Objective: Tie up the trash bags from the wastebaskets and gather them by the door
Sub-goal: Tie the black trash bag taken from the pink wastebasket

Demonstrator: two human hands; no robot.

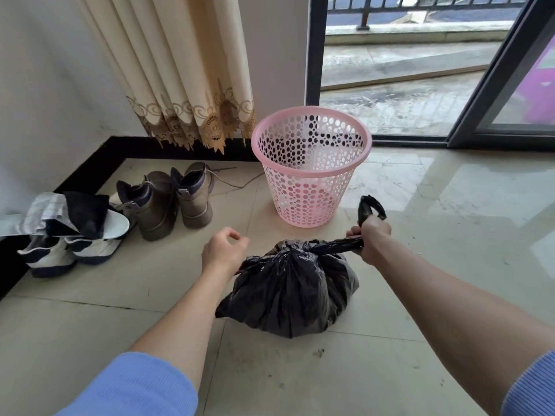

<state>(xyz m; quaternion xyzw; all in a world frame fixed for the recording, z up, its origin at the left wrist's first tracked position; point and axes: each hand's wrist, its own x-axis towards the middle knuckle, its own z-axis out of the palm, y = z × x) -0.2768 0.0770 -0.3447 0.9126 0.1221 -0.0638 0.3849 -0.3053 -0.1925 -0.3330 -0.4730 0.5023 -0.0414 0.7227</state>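
Note:
A full black trash bag (288,292) sits on the tiled floor in front of me, its neck gathered into a knot. My right hand (372,235) is shut on one twisted ear of the bag and pulls it to the right; the ear's looped end sticks up past my fist. My left hand (225,247) hovers at the bag's left with its fingers curled. The other ear runs under that wrist, and whether the hand holds it is hidden. Just beyond the bag stands a pink perforated wastebasket (310,136), with no liner in it.
A pair of brown boots (168,199) and white shoes with dark cloth on them (72,232) line the left wall. A cream curtain (180,70) hangs behind them. A sliding glass door (399,85) to a balcony is behind the basket, its frame (492,85) at right.

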